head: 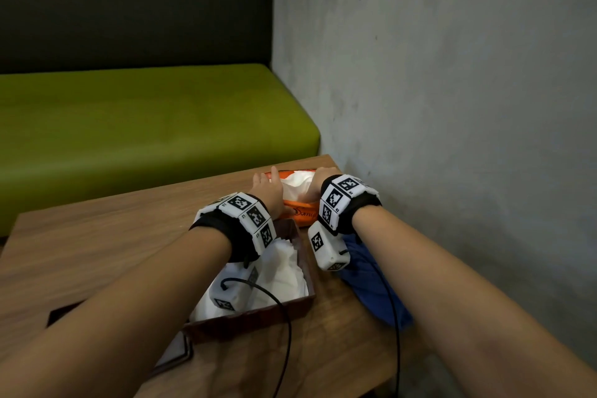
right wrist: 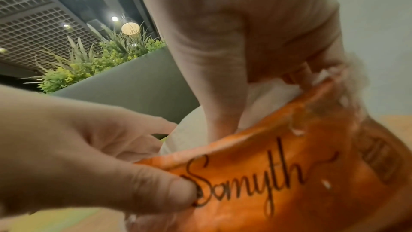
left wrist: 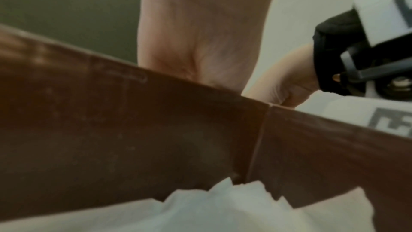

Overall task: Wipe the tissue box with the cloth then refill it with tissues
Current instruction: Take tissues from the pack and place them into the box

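An orange plastic tissue pack (head: pixel 298 212) lies torn open at the far end of the wooden table (head: pixel 97 252), with white tissues (head: pixel 295 186) showing in it. My left hand (head: pixel 266 186) pinches the pack's near left edge (right wrist: pixel 278 174) between thumb and fingers. My right hand (head: pixel 315 182) reaches into the opening, its thumb down beside the tissues (right wrist: pixel 189 130) and its fingers curled over their far side. The brown tissue box (head: pixel 303 268) stands open under my left wrist, with white tissues (left wrist: pixel 200 209) inside. A blue cloth (head: pixel 371 287) lies crumpled to the right of the box.
A dark brown flat piece (head: pixel 176 354), perhaps the box's lid, lies at the table's near left. A grey wall (head: pixel 452 107) runs close along the right. A green bench seat (head: pixel 145 123) sits beyond the table's far edge. Wrist-camera cables (head: pixel 287 333) hang over the box.
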